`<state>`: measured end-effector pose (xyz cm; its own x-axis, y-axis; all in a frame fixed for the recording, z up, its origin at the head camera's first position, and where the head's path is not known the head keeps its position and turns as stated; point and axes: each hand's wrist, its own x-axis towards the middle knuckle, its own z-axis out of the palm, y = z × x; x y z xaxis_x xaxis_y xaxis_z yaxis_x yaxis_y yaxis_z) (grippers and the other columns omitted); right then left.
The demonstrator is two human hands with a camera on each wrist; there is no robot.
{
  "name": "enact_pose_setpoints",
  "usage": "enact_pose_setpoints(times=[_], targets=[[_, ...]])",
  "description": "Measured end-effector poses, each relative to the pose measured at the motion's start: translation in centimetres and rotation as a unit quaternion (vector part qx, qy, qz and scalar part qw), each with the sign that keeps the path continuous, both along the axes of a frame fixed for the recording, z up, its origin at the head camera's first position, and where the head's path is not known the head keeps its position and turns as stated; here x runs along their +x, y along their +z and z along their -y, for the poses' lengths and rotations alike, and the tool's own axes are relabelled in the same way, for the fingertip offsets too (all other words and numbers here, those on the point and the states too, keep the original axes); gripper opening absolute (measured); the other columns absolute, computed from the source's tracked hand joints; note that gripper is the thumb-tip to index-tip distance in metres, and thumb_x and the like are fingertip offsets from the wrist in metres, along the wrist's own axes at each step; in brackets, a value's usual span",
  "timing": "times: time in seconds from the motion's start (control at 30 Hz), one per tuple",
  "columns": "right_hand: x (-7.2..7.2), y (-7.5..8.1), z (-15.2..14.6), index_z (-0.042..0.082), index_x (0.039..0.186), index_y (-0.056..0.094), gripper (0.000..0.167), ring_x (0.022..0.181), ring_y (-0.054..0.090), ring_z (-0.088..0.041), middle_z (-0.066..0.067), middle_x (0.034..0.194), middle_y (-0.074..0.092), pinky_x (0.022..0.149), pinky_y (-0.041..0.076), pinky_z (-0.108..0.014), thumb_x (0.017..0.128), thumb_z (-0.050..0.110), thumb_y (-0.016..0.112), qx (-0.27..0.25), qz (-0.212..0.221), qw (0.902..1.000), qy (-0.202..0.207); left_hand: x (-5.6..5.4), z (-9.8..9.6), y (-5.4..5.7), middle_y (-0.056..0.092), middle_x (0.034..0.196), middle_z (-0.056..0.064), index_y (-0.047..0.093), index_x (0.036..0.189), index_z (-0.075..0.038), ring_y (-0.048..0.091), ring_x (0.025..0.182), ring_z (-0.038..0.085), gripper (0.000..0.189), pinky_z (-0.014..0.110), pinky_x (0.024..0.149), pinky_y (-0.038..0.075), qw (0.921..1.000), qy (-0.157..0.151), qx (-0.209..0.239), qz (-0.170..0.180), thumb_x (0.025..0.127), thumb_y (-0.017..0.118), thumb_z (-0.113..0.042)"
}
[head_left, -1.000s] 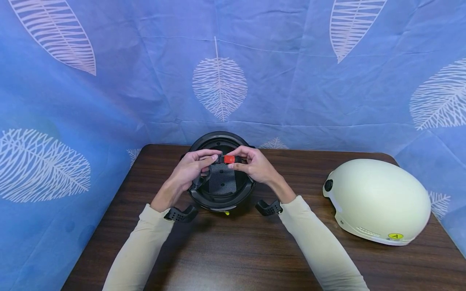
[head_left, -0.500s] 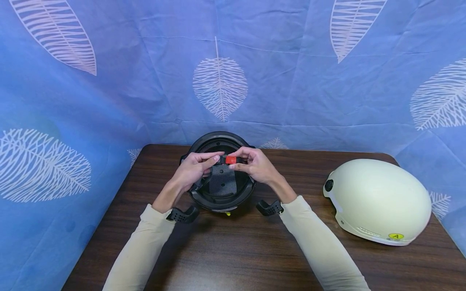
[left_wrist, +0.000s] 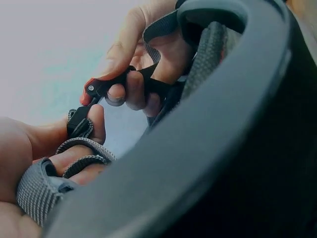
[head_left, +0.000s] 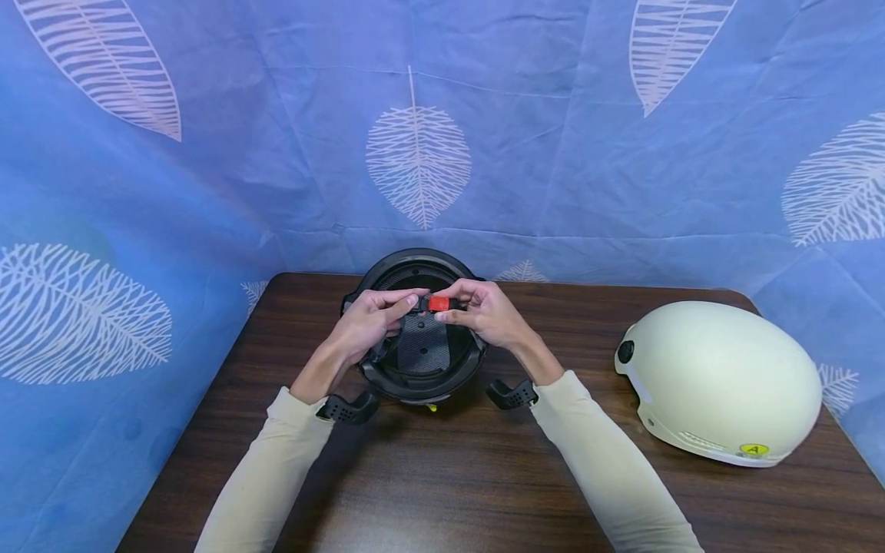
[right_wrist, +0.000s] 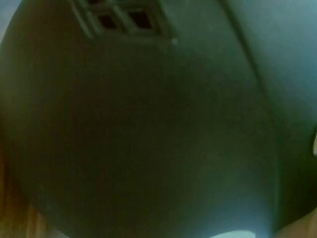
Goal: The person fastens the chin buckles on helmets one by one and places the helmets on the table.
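Two hands are engaged over one upturned black helmet [head_left: 424, 359], which is set at the far edge of the dark wood-grain bench [head_left: 442, 476], left of middle, hollow side up. Black clip [left_wrist: 78, 121] is pinched by the left hand [head_left: 359, 322], thumb against fingers; red buckle [head_left: 439, 303] is pinched by the right hand [head_left: 494, 315], thumb on the near side, index finger on the far side. Both parts are held above the helmet's hollow, end to end, left to right. Ends are seen meeting in the left wrist view; whether they are latched cannot be told. Grey webbing [left_wrist: 37, 191] is looped about the left hand's fingers; black strap [left_wrist: 161, 25] is led from the helmet rim to the right hand in a slack curve. Small yellow tab [head_left: 432, 408] is exposed below the near rim.

White helmet [head_left: 726, 376] is placed dome up near the bench's right end, well apart from both hands; yellow oval sticker [head_left: 754, 449] is carried low on its near side, round black disc [head_left: 625, 352] on its left. Black wrist units [head_left: 347, 408] are worn at the cuffs of cream sleeves [head_left: 266, 461]. Blue backdrop [head_left: 518, 169] with white leaves is hung behind. Right wrist view is filled by a blurred dark shell [right_wrist: 143, 124], slots [right_wrist: 121, 20] at top; no grip can be judged from it
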<state>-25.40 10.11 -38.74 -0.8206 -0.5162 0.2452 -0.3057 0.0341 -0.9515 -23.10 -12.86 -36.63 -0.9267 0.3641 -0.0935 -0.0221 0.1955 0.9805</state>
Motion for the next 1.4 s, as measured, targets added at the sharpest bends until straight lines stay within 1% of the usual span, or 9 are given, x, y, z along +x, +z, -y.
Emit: enact_pose_setpoints(times=[0.13,0.23,0.33,0.47,0.63,0.83,1.03,1.27,1.4], targets=[[0.13,-0.02,0.44,-0.005,0.113,0.067,0.027,0.059,0.045,-0.012,-0.005,0.087,0.070,0.051,0.032,-0.025,0.088,0.003,0.073,-0.019,0.007,0.9998,0.009,0.31,-0.14,0.16,0.061,0.135,0.001,0.065,0.134,-0.020,0.057,0.119,0.021,0.036,0.050,0.106,0.043,0.9996,0.013,-0.024,-0.009,0.101,0.058,-0.032],[0.20,-0.05,0.62,-0.003,0.114,0.068,0.027,0.059,0.045,-0.012,-0.003,0.086,0.070,0.051,0.032,-0.025,0.088,0.003,0.073,-0.020,0.001,0.9998,0.002,0.49,-0.05,0.23,0.067,0.098,0.001,0.065,0.134,-0.023,0.057,0.078,0.017,0.036,0.047,0.104,0.045,0.9984,0.020,-0.047,-0.023,0.100,0.058,-0.034],[0.21,-0.03,0.68,-0.001,0.114,0.069,0.028,0.061,0.048,-0.011,-0.004,0.087,0.071,0.052,0.032,-0.025,0.087,0.003,0.074,-0.018,0.002,0.9998,0.000,0.56,0.11,0.24,0.043,0.067,-0.001,0.064,0.135,-0.025,0.031,0.052,0.018,0.037,0.044,0.101,0.049,0.9972,0.021,-0.065,-0.030,0.100,0.057,-0.035],[0.08,0.01,0.71,-0.001,0.117,0.068,0.031,0.067,0.053,-0.011,-0.007,0.096,0.073,0.056,0.035,-0.024,0.087,0.003,0.075,-0.016,0.010,0.9998,0.010,0.46,0.23,0.16,0.044,0.076,0.000,0.065,0.134,-0.024,0.030,0.055,0.016,0.037,0.033,0.086,0.052,0.9971,0.037,-0.062,-0.026,0.100,0.058,-0.037],[0.00,0.02,0.57,0.002,0.123,0.067,0.036,0.064,0.049,-0.013,-0.008,0.103,0.071,0.057,0.037,-0.025,0.087,0.004,0.075,0.007,0.001,0.9999,0.014,0.25,0.23,0.09,0.055,0.099,0.006,0.068,0.130,-0.023,0.045,0.070,0.018,0.034,0.028,0.065,0.037,0.9976,0.055,-0.041,-0.012,0.100,0.059,-0.036],[-0.09,-0.11,0.63,0.001,0.123,0.066,0.035,0.067,0.051,-0.015,-0.009,0.102,0.071,0.058,0.038,-0.025,0.089,0.005,0.073,0.004,0.000,0.9998,0.020,0.22,0.23,0.11,0.062,0.122,0.004,0.068,0.130,-0.021,0.055,0.091,0.017,0.034,0.033,0.086,0.050,0.9980,0.048,-0.041,-0.008,0.100,0.060,-0.035],[0.03,-0.10,0.80,0.000,0.121,0.066,0.034,0.074,0.058,-0.016,-0.012,0.103,0.071,0.062,0.042,-0.024,0.089,0.005,0.073,-0.002,0.002,0.9998,0.019,0.18,0.17,-0.06,0.059,0.139,0.002,0.068,0.131,-0.019,0.053,0.130,0.021,0.035,0.048,0.106,0.043,0.9985,0.032,-0.040,-0.019,0.100,0.060,-0.033],[-0.12,0.02,0.69,0.005,0.122,0.068,0.034,0.076,0.060,-0.016,-0.010,0.104,0.068,0.065,0.046,-0.025,0.089,0.010,0.074,0.042,-0.017,0.9989,-0.008,0.14,0.12,0.18,0.063,0.105,0.002,0.068,0.130,-0.023,0.053,0.079,0.017,0.035,0.033,0.080,0.051,0.9972,0.049,-0.055,-0.011,0.098,0.061,-0.037],[-0.24,0.25,0.70,0.008,0.123,0.067,0.034,0.083,0.065,-0.026,-0.011,0.109,0.067,0.072,0.050,-0.029,0.090,0.015,0.074,0.084,-0.018,0.9960,-0.024,0.00,0.24,0.31,0.058,0.091,0.013,0.062,0.136,-0.019,0.055,0.077,0.020,0.040,0.030,0.073,0.049,0.9970,0.048,-0.060,-0.006,0.100,0.060,-0.035]])
